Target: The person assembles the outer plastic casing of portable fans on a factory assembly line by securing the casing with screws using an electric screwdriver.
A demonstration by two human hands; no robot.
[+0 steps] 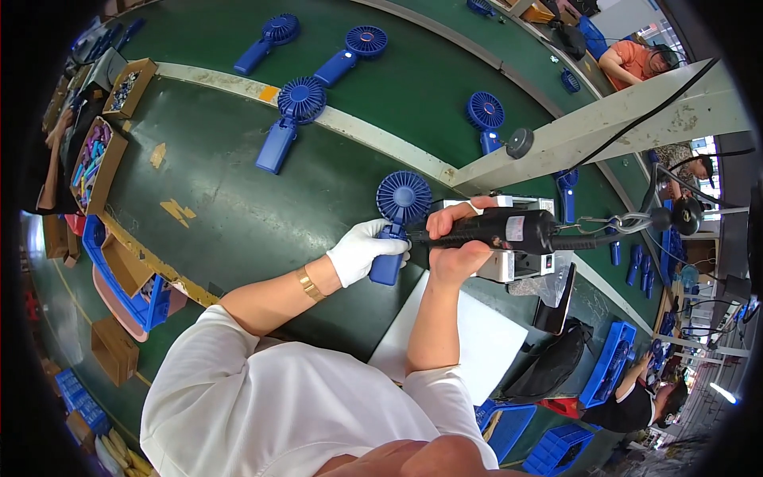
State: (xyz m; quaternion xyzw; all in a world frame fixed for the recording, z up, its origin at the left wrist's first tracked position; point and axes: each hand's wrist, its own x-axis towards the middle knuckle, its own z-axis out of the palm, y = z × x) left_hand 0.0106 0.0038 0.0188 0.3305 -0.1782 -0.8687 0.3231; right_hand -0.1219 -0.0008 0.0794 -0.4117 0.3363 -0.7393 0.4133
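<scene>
My left hand (355,253), in a white glove, is closed around the handle of a blue handheld fan (404,196) over the green bench. The fan's round grille points away from me. My bare right hand (455,261) grips a black electric screwdriver (517,229), held level, its tip pointing left at the fan's handle just below the head. Whether the tip touches is too small to tell. A cord and a metal hook (628,222) run from the screwdriver's rear end. Beyond my left hand, another blue fan (276,143) lies on the bench edge.
More blue fans (366,41) lie on the green belt beyond the pale rail. Behind my right hand stands a white machine (501,266); a white sheet (477,334) lies under my forearm. Cardboard boxes (119,163) of small parts line the left. A slanted beam (604,131) crosses the right.
</scene>
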